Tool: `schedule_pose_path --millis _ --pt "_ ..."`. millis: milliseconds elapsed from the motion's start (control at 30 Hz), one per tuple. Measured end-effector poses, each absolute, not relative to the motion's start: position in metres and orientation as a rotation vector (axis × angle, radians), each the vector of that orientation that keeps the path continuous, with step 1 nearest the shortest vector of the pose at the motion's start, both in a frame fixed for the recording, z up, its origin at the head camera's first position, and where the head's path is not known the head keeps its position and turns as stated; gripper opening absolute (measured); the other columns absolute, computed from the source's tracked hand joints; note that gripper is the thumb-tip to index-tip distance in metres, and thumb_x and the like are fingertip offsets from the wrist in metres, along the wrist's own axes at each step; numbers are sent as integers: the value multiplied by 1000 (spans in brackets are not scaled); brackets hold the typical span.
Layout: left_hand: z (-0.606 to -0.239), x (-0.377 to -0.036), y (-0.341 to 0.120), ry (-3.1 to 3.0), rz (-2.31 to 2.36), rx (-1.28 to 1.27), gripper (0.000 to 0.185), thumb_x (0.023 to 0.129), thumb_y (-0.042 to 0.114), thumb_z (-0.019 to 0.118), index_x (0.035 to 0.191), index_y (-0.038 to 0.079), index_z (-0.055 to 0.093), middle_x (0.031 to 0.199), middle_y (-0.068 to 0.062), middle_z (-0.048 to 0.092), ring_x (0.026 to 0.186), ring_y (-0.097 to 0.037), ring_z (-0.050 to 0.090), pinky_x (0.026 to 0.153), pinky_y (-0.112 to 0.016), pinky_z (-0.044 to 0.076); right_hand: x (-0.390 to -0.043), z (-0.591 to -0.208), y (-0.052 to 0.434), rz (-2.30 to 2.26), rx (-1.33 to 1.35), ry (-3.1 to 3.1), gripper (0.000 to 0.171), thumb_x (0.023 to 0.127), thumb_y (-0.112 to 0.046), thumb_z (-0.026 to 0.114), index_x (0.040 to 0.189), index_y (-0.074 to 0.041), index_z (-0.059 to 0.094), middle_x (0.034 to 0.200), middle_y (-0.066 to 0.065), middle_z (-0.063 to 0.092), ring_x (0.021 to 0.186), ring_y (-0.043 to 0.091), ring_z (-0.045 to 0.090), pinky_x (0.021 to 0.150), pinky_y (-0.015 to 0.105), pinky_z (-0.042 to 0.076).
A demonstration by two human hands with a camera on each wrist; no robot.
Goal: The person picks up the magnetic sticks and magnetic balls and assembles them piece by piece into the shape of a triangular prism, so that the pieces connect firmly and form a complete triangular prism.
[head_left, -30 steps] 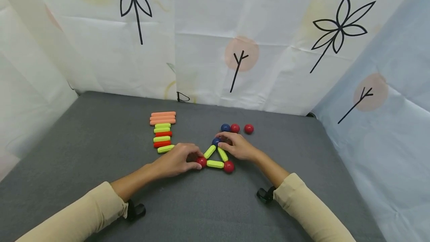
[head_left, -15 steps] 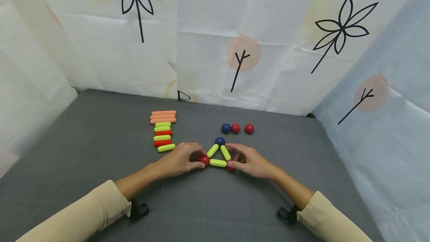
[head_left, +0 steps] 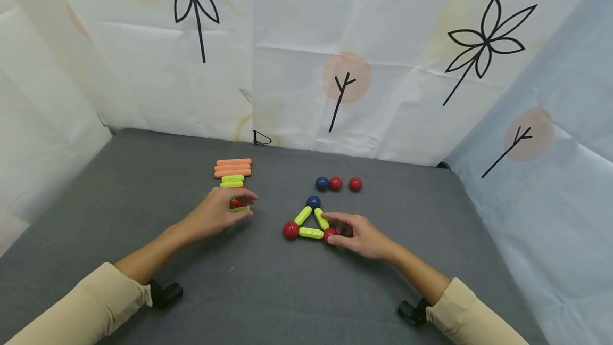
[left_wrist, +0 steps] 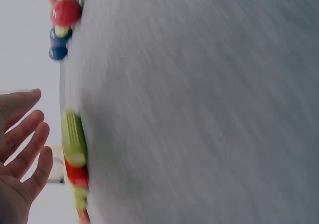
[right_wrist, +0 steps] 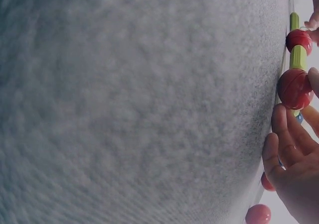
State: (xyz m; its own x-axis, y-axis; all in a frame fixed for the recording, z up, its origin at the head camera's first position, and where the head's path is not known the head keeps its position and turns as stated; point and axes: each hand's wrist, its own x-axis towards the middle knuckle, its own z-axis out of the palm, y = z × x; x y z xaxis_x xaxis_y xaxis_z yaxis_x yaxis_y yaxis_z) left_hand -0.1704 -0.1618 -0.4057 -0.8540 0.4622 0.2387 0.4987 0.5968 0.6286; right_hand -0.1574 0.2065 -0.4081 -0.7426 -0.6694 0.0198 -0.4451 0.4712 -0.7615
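A triangle lies on the dark grey table: three yellow-green rods [head_left: 311,233] joined by a blue ball [head_left: 313,202] at the top, a red ball [head_left: 290,230] at left and another red ball [head_left: 328,233] at right. My right hand [head_left: 363,237] holds that right-hand red ball between thumb and fingers. Over the row of short rods my left hand [head_left: 214,213] reaches with fingers spread, partly hiding them. In the left wrist view those fingers have nothing between them, and the nearest yellow-green rod [left_wrist: 74,139] lies just beyond the fingertips.
Several orange rods [head_left: 233,167] lie at the far end of the row, followed by yellow-green rods [head_left: 232,178] and red rods [head_left: 235,203]. Behind the triangle sit a loose blue ball [head_left: 322,183] and two red balls [head_left: 355,184]. Patterned cloth [head_left: 297,25] walls the table's back and sides.
My right hand has moved from the blue top ball down to the right-hand red ball. The left hand has let go of the left red ball and moved left over the rods.
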Motion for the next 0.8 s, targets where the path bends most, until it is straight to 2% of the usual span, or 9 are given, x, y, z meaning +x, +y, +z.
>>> schedule_pose_path --millis 233,400,533,633,800 --pt "-412 -167 -191 -2810 -973 -779 31 80 9 83 110 9 73 97 4 73 88 -14 68 78 -40 54 -159 -407 208 -1122 -933 2429 56 93 -22 71 143 -5 52 128 7 63 94 17 60 73 26 50" --pt "-413 -165 -192 -2846 -919 -811 31 79 5 83 108 7 72 92 4 71 82 -10 66 74 -36 54 -159 -408 209 -1120 -942 2435 56 93 -22 72 143 -5 53 127 6 63 93 17 60 73 26 50" --pt "-412 -164 -184 -2879 -873 -834 30 80 4 81 108 6 72 91 5 71 79 -8 65 78 -40 52 -158 -409 210 -1117 -946 2435 56 93 -22 72 143 -6 52 129 6 63 94 18 60 74 26 50" --pt "-412 -163 -174 -2884 -902 -839 31 81 3 79 111 6 71 94 3 71 82 -9 66 81 -42 53 -158 -408 210 -1122 -951 2429 56 93 -22 71 144 -6 52 129 6 63 95 18 60 75 26 50" --pt "-407 -170 -148 -2848 -1149 -823 37 85 3 76 121 3 68 107 -3 71 93 -15 66 83 -38 56 -158 -409 210 -1130 -961 2425 56 94 -21 71 143 -4 52 130 9 63 95 18 60 75 27 50"
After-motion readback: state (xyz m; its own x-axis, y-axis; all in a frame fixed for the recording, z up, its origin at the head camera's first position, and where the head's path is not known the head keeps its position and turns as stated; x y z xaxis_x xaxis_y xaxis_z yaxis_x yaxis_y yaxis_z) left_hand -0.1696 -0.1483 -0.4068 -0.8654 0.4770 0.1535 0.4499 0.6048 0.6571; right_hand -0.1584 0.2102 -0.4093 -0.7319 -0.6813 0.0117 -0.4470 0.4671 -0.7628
